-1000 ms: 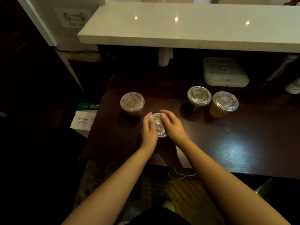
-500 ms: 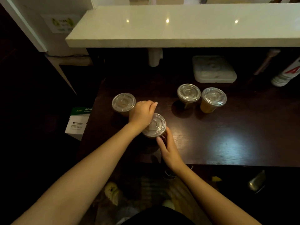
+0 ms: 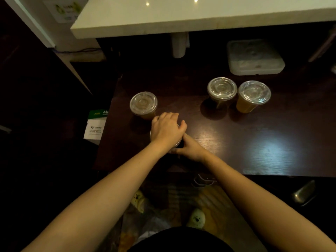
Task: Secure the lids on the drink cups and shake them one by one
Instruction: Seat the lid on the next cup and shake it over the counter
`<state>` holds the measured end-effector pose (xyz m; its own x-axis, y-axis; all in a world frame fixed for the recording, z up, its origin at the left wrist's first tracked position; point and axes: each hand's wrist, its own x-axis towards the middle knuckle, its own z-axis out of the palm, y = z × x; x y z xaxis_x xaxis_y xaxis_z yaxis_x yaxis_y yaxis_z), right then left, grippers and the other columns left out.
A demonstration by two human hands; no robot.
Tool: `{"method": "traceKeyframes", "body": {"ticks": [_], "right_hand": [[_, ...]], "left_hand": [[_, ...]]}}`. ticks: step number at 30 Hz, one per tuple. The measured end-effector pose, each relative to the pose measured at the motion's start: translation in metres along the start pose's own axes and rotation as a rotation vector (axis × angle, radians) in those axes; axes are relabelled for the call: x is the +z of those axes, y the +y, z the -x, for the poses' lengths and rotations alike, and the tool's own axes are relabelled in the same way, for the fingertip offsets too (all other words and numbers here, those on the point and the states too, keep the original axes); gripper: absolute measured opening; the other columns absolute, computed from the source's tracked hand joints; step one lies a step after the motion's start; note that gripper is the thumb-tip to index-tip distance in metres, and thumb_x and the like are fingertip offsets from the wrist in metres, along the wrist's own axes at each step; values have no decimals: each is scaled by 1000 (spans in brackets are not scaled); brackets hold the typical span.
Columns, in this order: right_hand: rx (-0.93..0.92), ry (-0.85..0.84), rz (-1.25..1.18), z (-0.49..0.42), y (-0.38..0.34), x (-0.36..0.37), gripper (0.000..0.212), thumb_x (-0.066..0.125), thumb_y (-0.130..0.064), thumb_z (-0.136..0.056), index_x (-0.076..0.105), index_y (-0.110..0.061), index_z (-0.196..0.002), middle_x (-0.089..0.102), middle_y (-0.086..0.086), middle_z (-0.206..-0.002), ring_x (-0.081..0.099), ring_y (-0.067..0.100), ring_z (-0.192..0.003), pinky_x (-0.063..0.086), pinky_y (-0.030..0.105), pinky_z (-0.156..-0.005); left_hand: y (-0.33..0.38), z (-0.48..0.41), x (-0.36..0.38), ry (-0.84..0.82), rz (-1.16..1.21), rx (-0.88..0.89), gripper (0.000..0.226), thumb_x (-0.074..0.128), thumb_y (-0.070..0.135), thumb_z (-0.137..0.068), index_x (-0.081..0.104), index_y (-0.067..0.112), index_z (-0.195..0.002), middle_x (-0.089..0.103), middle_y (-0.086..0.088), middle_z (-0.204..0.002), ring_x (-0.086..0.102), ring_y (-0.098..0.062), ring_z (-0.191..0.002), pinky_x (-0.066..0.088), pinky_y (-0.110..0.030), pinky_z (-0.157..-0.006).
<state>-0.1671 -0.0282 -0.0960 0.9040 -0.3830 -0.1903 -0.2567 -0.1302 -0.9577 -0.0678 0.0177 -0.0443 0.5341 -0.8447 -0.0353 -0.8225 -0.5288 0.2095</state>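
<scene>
Several clear plastic cups of amber drink stand on a dark wooden table [image 3: 254, 146]. My left hand [image 3: 166, 130] lies flat over the lid of the nearest cup [image 3: 178, 142], covering nearly all of it. My right hand [image 3: 190, 149] grips that cup's side from below and to the right. Another lidded cup [image 3: 143, 104] stands just behind and to the left. Two more lidded cups stand side by side at the back right, one [image 3: 221, 90] darker and one [image 3: 253, 94] with orange-yellow drink.
A white plastic container [image 3: 254, 57] sits at the back right under a pale stone counter [image 3: 200, 17]. A white and green box [image 3: 95, 125] lies beside the table's left edge. A metal object [image 3: 303, 193] is below the front edge.
My left hand has slid from the cup's left rim onto the top of the lid. My right hand has dropped from the lid to the cup's lower side. The view has shifted.
</scene>
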Motion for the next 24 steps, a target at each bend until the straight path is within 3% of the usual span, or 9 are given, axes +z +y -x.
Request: {"method": "traceKeyframes", "body": {"ticks": [3,9,11,14,16,19,20,22,24], "right_hand": [[33,7,-6,-4,2,-3,82,77,-9,-73,32,-6,-141,49,8,-138,45,12,-125,37,28,-108],[-17,218,-42,-1,0,14,73,77,-13,-73,40,-13,-136,53,-4,-127,49,11,-122,38,19,-97],[-48,341,-88,-2,0,22,72,77,-13,-72,41,-15,-134,54,-3,-129,51,11,-120,41,23,-98],[-72,451,-91,-4,0,31,71,79,-17,-70,42,-16,-131,53,3,-131,52,14,-118,44,27,-98],[-52,386,-107,-3,3,28,71,79,-20,-68,40,-19,-127,52,6,-130,52,16,-118,45,30,-99],[-2,223,-175,0,5,8,63,77,-8,-73,42,-14,-125,56,9,-126,57,20,-115,47,33,-99],[10,179,-202,1,5,2,63,74,-4,-75,41,-13,-128,56,7,-126,57,17,-115,47,31,-100],[6,120,-192,0,2,-4,70,71,0,-77,37,-13,-137,52,-3,-127,53,1,-113,43,13,-97],[-7,133,-125,-2,0,-2,73,73,-4,-76,38,-14,-139,52,-5,-130,50,0,-114,39,4,-92]], "left_hand": [[0,0,-1,-2,-17,8,51,35,41,-94,46,14,-135,50,-1,-139,38,-16,-131,27,-35,-105],[-5,-1,-8,20,-42,101,55,33,49,-94,43,15,-136,46,-1,-142,32,-15,-136,11,-38,-116],[-6,3,-9,88,-53,-21,55,31,49,-95,42,13,-136,47,-3,-140,33,-18,-135,9,-44,-116],[-5,9,-6,29,77,-202,53,28,42,-98,34,12,-140,40,-7,-145,30,-23,-136,18,-46,-111],[-9,8,-5,22,131,-192,48,29,37,-98,36,15,-140,41,-5,-144,30,-22,-135,23,-44,-108],[-22,5,-10,42,185,-30,40,34,33,-97,48,20,-132,52,1,-135,41,-18,-128,27,-38,-106],[-26,4,-12,26,218,34,38,36,33,-97,51,22,-131,53,3,-133,43,-17,-126,28,-36,-105],[-32,2,-15,-6,241,144,37,39,32,-96,53,24,-129,54,5,-133,42,-14,-127,27,-34,-105],[-34,0,-17,-23,183,197,39,39,35,-96,50,26,-132,50,5,-138,37,-13,-131,23,-34,-108]]}}
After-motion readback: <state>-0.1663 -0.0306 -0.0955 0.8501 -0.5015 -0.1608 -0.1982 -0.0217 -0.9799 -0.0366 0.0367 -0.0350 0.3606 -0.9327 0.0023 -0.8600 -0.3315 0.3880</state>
